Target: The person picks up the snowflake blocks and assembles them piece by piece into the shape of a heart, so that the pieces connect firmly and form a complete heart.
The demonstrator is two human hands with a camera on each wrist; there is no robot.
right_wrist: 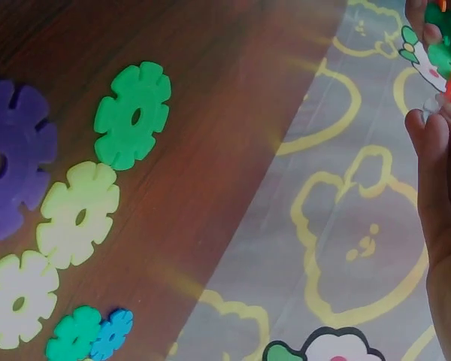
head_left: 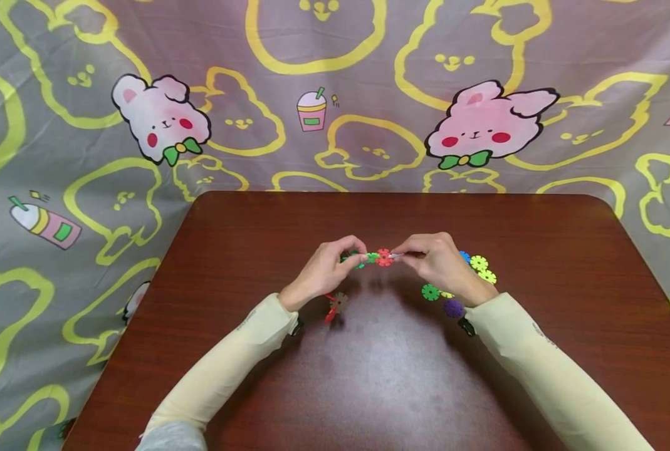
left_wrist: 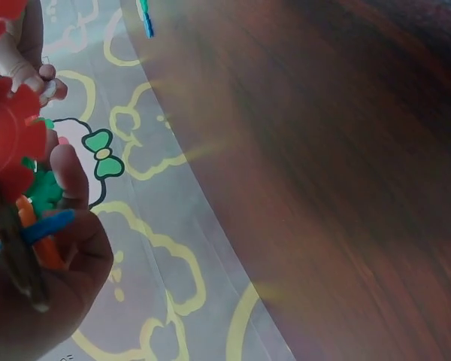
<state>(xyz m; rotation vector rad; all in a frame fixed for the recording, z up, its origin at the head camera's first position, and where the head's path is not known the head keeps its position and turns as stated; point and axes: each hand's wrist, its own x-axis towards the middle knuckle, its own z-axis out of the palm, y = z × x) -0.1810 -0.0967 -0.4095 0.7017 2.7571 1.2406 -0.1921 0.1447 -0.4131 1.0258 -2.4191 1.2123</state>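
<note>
Both hands meet above the middle of the table around a chain of notched plastic snowflake discs. My left hand (head_left: 330, 268) pinches green discs (left_wrist: 45, 192) of the chain. Nearer the left wrist camera, its other discs include a red disc (left_wrist: 16, 139), a brown disc (left_wrist: 13, 241) seen edge-on and a blue disc (left_wrist: 51, 226). In the head view, the brown disc and red ones stick out below that hand. My right hand (head_left: 437, 262) pinches a whitish disc (right_wrist: 430, 107) at the edge of a red disc (head_left: 384, 257) at the chain's right end. Fingers partly cover the whitish disc.
Loose discs lie on the brown table (head_left: 391, 376) beside and under the right forearm: a green disc (head_left: 430, 292), a purple disc (head_left: 454, 308), yellow discs (head_left: 479, 263) and a blue disc (right_wrist: 111, 335). A patterned cloth (head_left: 363, 75) hangs behind the table.
</note>
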